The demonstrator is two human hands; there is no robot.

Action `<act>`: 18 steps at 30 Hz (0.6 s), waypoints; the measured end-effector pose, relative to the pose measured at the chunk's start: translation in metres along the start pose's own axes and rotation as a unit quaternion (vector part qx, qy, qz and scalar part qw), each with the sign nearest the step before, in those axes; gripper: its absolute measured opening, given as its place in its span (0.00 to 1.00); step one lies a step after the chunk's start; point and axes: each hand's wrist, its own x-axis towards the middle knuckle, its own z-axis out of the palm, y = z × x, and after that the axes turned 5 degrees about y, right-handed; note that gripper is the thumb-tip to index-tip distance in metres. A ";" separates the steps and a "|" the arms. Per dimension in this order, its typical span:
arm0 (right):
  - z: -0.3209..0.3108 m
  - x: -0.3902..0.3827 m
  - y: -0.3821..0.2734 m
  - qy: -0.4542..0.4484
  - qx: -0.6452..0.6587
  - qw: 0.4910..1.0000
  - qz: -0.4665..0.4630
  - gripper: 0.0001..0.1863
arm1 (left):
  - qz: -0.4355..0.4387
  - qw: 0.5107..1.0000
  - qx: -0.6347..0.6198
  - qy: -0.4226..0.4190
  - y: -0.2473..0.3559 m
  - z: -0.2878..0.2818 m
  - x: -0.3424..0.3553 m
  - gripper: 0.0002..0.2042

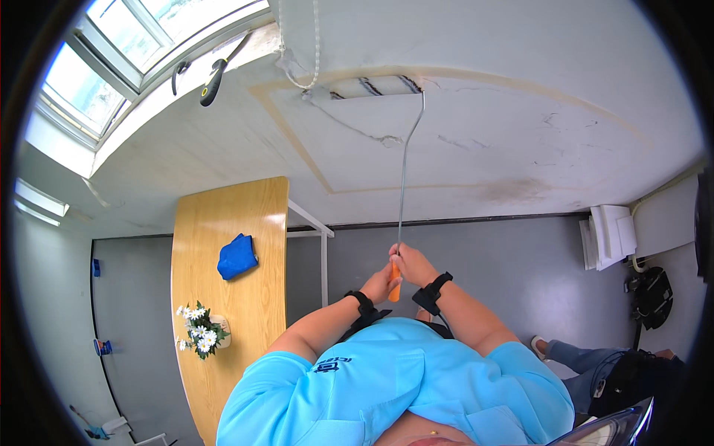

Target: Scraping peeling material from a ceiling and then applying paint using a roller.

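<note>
Both my hands hold a paint roller by its orange handle. My right hand is closed around the upper end of the grip, and my left hand is wrapped around it just below and to the left. A long bent metal rod runs up from the handle to the roller sleeve, white with dark stripes. The sleeve lies against the white wall, near the upper edge of a tan rectangular outline. Grey scuffs and a brownish stain mark the wall inside that outline.
On the windowsill lies a black-handled hand tool; a white bead chain hangs nearby. A wooden table at left carries a blue cloth and potted white flowers. White panels, a black bag and another person are at right.
</note>
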 end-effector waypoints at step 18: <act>0.014 -0.038 0.103 -0.038 0.141 0.984 0.104 0.21 | -0.015 1.000 -0.010 -0.022 -0.003 0.013 0.022 0.13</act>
